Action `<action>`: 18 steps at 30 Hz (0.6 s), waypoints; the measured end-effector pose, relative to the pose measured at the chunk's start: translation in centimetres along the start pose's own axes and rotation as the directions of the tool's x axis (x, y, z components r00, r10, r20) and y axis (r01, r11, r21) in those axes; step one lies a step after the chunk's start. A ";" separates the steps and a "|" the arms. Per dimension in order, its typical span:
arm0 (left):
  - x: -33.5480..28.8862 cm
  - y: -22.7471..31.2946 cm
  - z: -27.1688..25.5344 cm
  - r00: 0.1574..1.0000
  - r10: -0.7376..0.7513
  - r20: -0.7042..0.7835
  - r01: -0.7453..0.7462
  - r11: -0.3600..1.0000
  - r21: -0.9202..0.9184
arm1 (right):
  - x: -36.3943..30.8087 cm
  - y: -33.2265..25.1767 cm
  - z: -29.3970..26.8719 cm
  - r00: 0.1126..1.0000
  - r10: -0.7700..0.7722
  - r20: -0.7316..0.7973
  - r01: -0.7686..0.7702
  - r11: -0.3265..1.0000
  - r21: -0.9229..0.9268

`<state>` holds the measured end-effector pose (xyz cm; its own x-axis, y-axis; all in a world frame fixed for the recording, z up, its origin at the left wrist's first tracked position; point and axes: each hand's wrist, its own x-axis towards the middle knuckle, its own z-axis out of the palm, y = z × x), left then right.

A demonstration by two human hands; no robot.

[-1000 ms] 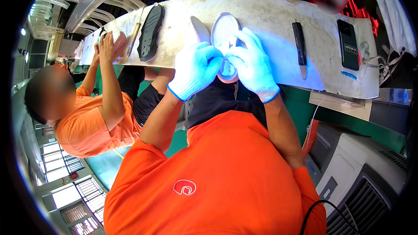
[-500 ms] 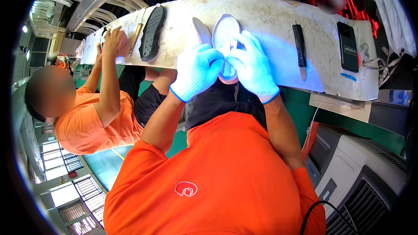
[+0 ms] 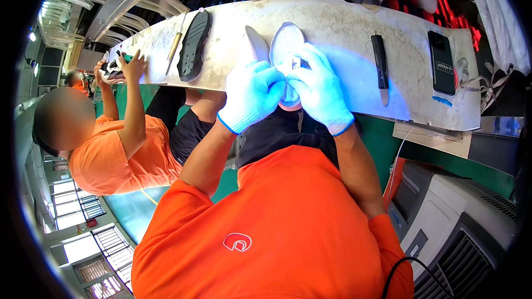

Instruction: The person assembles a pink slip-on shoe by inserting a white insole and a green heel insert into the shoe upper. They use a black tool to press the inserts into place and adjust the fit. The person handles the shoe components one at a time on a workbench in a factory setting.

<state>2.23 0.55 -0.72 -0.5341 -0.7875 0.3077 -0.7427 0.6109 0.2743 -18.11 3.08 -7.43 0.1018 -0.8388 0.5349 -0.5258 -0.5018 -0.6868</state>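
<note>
A pale shoe sole [image 3: 286, 44] lies lengthwise in front of me, its far end on the worktable and its near end past the table's front edge. Both my hands wear white knit gloves, lit strongly blue. My left hand [image 3: 256, 94] is closed at the sole's left side, thumb and fingers pressed together. From the right, my right hand [image 3: 318, 91] grips the sole's middle, its fingers bent over the inner face. The fingertips of both hands nearly meet there; whether a small piece is between them, I cannot tell. A second pale sole [image 3: 255, 43] rests just left.
On the worktable [image 3: 343, 27] lie a black sole [image 3: 195, 44] and a wooden-handled tool [image 3: 174, 47] at left, and a black-handled knife [image 3: 380, 63] and a phone [image 3: 441, 63] at right. A co-worker [image 3: 130, 152] sits at left. A grey machine [image 3: 443, 205] stands at right.
My hands stay at the sole's middle with only slight finger movement. The co-worker's hands have moved left, from a pinkish piece to a shoe.
</note>
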 end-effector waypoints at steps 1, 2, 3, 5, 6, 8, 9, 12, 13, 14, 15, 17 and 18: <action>0.0 0.0 0.1 1.000 0.011 -0.009 -0.011 1.000 0.004 | 0.0 0.0 0.0 1.000 -0.011 0.002 0.011 1.000 0.001; 0.0 0.1 0.1 0.999 0.031 -0.018 -0.030 0.999 0.016 | 0.0 0.0 0.0 1.000 -0.022 0.005 0.022 1.000 0.003; 0.1 0.1 0.2 0.998 0.049 -0.025 -0.048 0.998 0.026 | 0.0 0.0 0.1 1.000 -0.030 0.009 0.030 1.000 0.005; 0.2 0.1 0.2 0.996 0.084 -0.027 -0.083 0.996 0.028 | 0.0 -0.2 0.1 0.999 -0.034 0.011 0.034 0.999 -0.012; 0.3 0.0 0.3 0.995 0.100 -0.021 -0.100 0.995 0.017 | 0.0 -0.3 0.1 0.999 -0.034 0.013 0.035 0.999 -0.022; 0.4 -0.3 0.8 0.992 0.126 -0.012 -0.126 0.992 0.022 | 0.1 -0.4 0.1 0.999 -0.019 0.034 0.019 1.000 0.008; 0.6 -0.3 0.9 0.991 0.134 -0.013 -0.133 0.990 0.043 | 0.3 -0.5 0.1 0.999 -0.021 0.045 0.019 1.000 0.024; 0.4 0.0 1.1 0.993 0.107 0.051 -0.111 0.990 0.089 | 0.4 -0.2 0.6 0.999 -0.002 0.051 0.001 1.000 0.026; 0.5 0.1 0.9 0.993 0.094 0.070 -0.101 0.989 0.104 | 0.3 0.1 0.8 1.000 -0.010 0.013 0.009 1.000 0.024; 0.6 0.1 0.4 0.996 0.069 0.057 -0.071 0.997 0.023 | 0.0 0.6 1.1 1.000 -0.017 -0.024 0.018 1.000 0.022; 0.7 -0.3 -0.1 0.998 0.045 0.044 -0.042 0.997 -0.063 | 0.1 0.8 0.9 0.998 -0.025 -0.058 0.026 1.000 0.016; 0.8 -0.5 -1.7 1.000 -0.024 -0.006 0.022 0.971 -0.239 | -0.4 0.9 -0.2 0.969 0.176 -0.170 -0.134 0.963 0.235; 0.4 -0.9 -2.1 0.993 -0.115 -0.019 0.100 0.924 -0.369 | -0.7 1.0 -0.7 0.937 0.286 -0.202 -0.204 0.914 0.350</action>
<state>3.52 -0.11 1.05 -0.4375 -0.8508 0.2913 -0.5905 0.5161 0.6205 -19.33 3.25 -8.15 -0.2258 -0.8865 0.4040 -0.2059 -0.3619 -0.9092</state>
